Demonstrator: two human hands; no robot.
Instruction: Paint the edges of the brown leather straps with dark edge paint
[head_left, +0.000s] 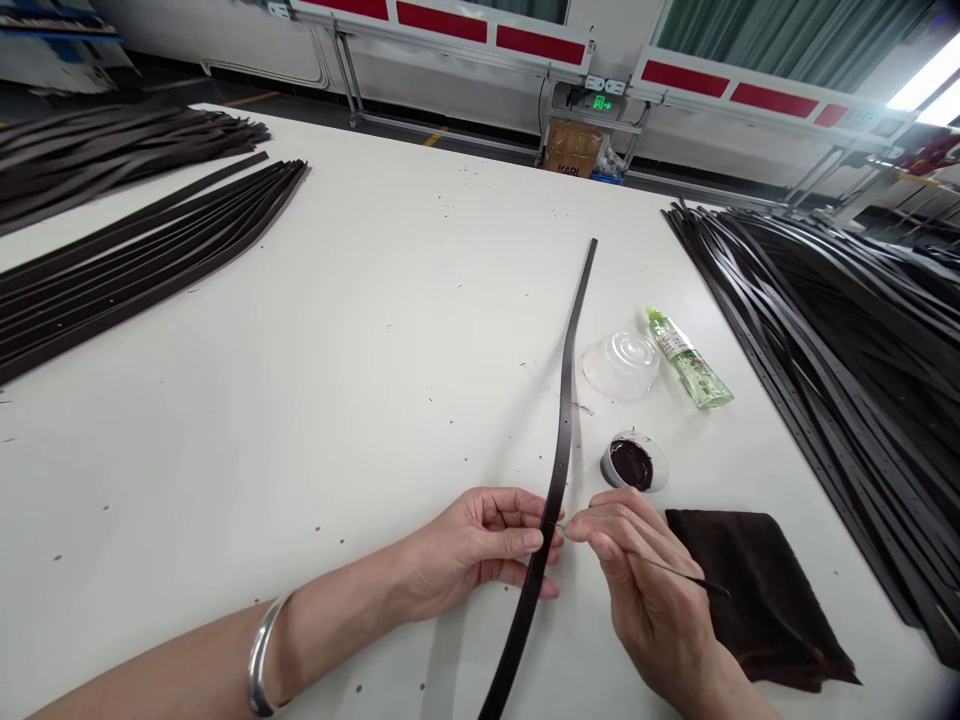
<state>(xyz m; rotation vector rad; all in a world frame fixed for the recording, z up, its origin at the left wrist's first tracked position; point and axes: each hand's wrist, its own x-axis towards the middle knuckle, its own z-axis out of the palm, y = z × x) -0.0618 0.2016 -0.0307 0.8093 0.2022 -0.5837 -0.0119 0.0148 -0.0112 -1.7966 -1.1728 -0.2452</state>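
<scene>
"What's the left hand (480, 550) up to?"

"Its fingers (521, 540) are curled closely around a leather strap (561, 470), gripping it partway along. The strap runs lengthwise up the white table (225, 330)."

"And the right hand (645, 590)?"

"Thumb and fingers are pinched narrowly on a thin stick (667, 566), with its tip right at the strap's edge."

"What's near them?"

"A small pot (628, 465) of dark paste sits just beyond the right hand, and a dark cloth (757, 600) lies beside that hand."
</scene>
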